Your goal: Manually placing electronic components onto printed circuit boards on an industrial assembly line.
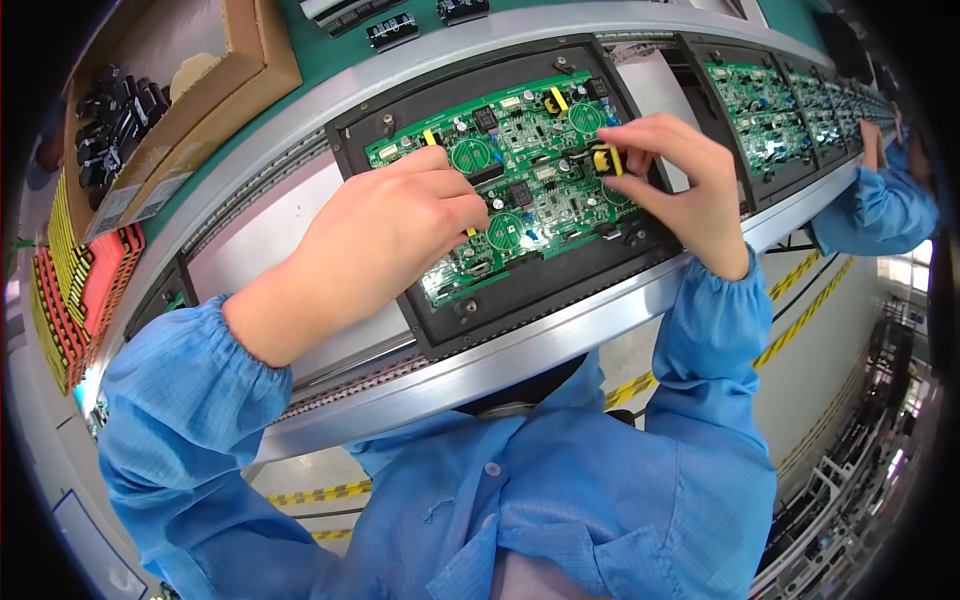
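Note:
Between the thumb and fingers of my right hand (690,175) is a small yellow-and-black transformer (607,160), just above the right part of a green circuit board (545,140). My left hand (405,210) is closed, its fingers curled down over the left part of the board. A sliver of yellow shows beneath those fingertips; whether they grip it is hidden. Similar yellow-and-black transformers (557,100) stand on the far part of the board, among capacitors and chips. The board lies in a black carrier frame (455,335) on the conveyor line.
Beyond the left forearm stands a cardboard box (262,75) of black capacitors (120,120). Loose black capacitors (392,32) lie on the green surface. More framed boards (765,110) continue rightward, where a co-worker's blue sleeve (880,212) shows. A metal rail (600,310) edges the conveyor.

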{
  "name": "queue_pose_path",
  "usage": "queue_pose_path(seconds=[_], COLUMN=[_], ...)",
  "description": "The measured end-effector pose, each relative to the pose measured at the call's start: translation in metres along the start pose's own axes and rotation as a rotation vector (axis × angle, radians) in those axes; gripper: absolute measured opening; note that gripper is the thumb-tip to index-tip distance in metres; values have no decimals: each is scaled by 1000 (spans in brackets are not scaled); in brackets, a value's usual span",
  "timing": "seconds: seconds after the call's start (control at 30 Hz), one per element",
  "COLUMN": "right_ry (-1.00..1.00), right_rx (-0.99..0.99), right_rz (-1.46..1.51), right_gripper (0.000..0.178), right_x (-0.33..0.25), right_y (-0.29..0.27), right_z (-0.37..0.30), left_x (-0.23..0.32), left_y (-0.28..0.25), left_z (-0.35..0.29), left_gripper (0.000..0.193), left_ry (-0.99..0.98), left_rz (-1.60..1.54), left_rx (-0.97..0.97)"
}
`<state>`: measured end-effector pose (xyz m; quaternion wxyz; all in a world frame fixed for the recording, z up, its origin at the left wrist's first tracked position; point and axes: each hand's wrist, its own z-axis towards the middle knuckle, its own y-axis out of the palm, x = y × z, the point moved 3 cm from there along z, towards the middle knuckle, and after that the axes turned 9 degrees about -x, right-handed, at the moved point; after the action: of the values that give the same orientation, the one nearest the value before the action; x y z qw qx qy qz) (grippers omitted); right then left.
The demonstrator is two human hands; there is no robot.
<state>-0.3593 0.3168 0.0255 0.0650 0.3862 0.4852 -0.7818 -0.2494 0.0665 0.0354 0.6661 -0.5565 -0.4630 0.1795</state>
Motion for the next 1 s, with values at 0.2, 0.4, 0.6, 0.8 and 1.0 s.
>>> queue_pose_path(seconds=[0.2,0.4,0.6,0.8,1.0], right_ry=[-49,-119,-123,-118,-270], right_rx=[-50,-51,-81,43,-104], right_rz=[-143,-253,-290,-222,-174], right_gripper=[36,36,34,32,34], right_x=[0,-8,-16,-27,-113], right_y=[5,11,13,-5,-20], right_z=[-3,2,8,-1,81], left_x=[3,-1,3,8,-76], left_y=[6,7,12,-34,-141], left_z=[1,-2,-10,-43,-128], left_gripper=[16,17,13,14,22], left_ry=[60,93,96,49,-273], left_rz=[130,232,279,419,534], left_rx=[-8,8,120,129,489])
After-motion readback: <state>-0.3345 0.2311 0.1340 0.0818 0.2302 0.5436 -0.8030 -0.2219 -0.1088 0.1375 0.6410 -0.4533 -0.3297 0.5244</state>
